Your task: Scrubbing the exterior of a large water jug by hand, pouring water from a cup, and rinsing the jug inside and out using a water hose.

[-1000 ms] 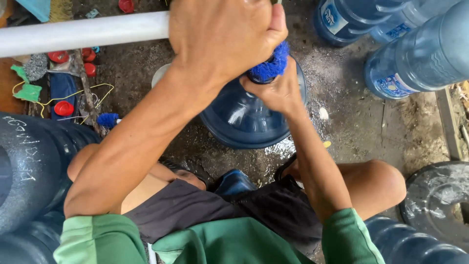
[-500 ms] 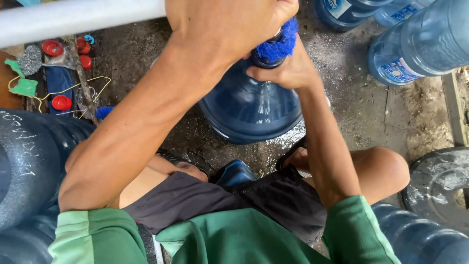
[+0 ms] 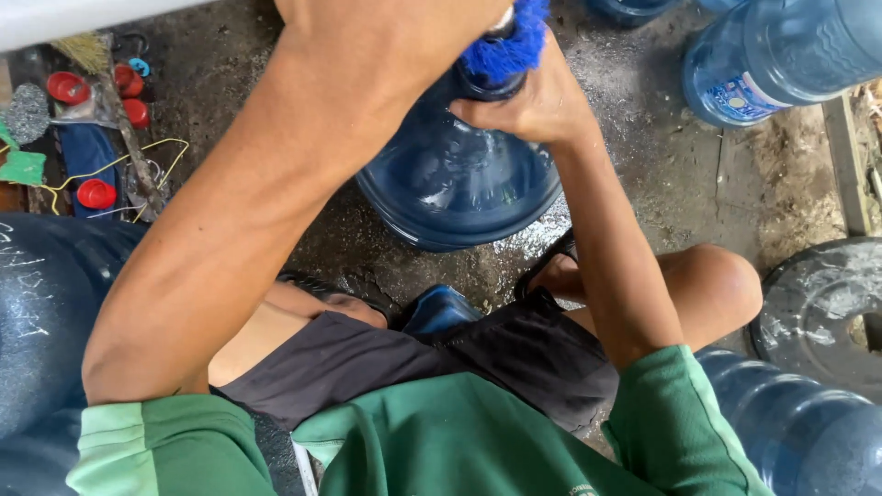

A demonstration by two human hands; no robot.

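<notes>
Since the earlier frame the view has tipped so that the big blue water jug sits higher and nearer the middle, and the left hand has risen until most of it is cut off by the top edge. The jug stands upright on the wet concrete floor, directly between the person's knees.

At its neck is a blue bristle brush, pushed down into the mouth. The right hand is wrapped around the neck just under the bristles, its fingers closed tight on it. The left hand sits above the brush; its fingers are out of sight, so I cannot tell whether they are closed, though the brush top disappears under that hand. The left forearm crosses the frame on a slant and hides the jug's left shoulder.

Beyond the right fingers, up and to the right, another water jug lies on its side with a label showing. Down and to the right of them is a round grey lid-like disc and, under it, the ribbed side of a further blue jug. Well off to the left of the fingers lie red bottle caps, a small broom and a yellow cord. Below them are dark shorts and a green shirt.
</notes>
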